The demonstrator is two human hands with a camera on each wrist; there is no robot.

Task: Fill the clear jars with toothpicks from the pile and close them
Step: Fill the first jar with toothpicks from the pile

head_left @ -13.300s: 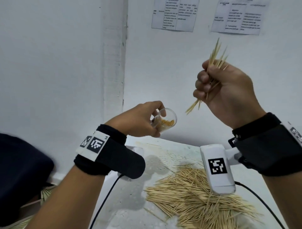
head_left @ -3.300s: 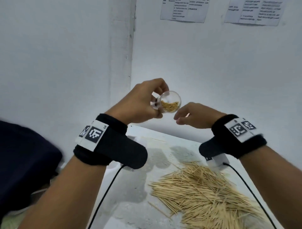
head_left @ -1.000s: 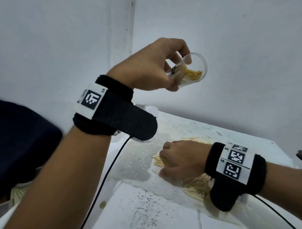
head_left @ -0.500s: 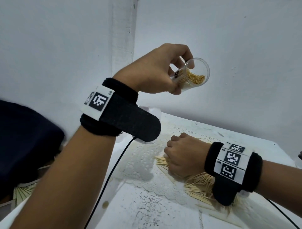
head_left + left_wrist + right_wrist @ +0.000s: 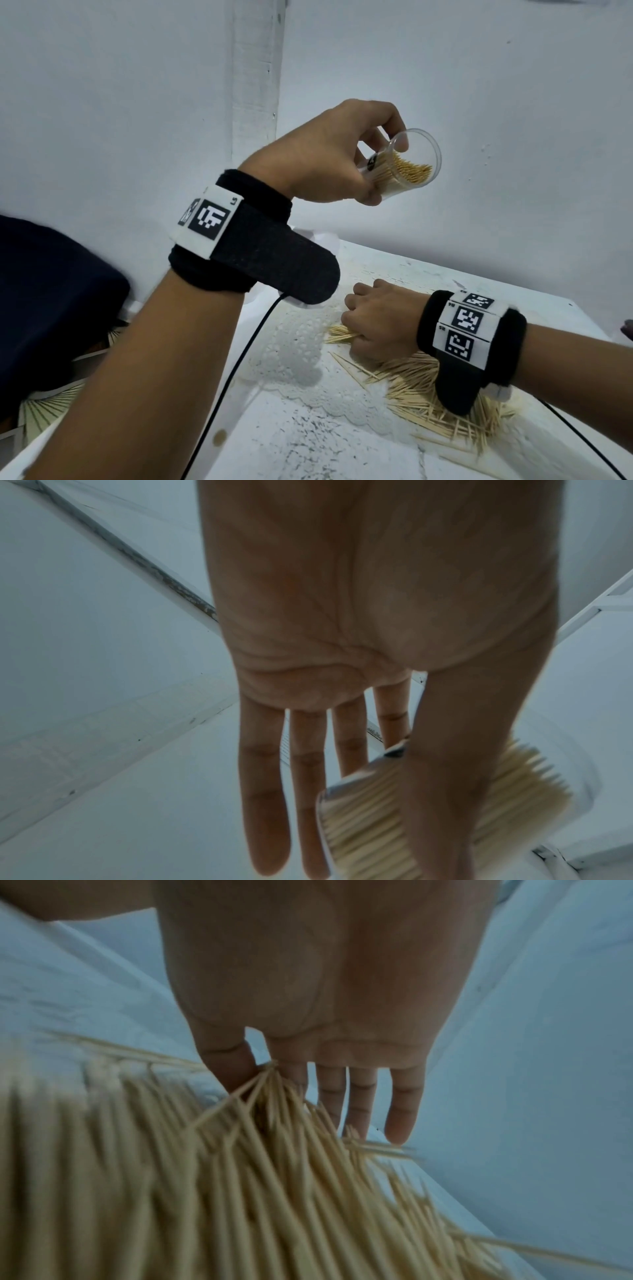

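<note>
Wooden toothpicks point(image 5: 346, 335) are now being pinched from the pile point(image 5: 428, 394) by the right hand point(image 5: 380, 322), lowered to the table point(image 5: 308, 445) (a refill, I judge), while the left hand point(image 5: 329, 157) is clasping the part-filled jar point(image 5: 404, 168) aloft.

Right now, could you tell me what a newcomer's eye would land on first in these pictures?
First, the clear jar, tilted and partly filled with toothpicks, held up before the white wall by the left hand. Next, the pile of toothpicks on the white table at lower right, where the right hand pinches a small bunch.
</note>
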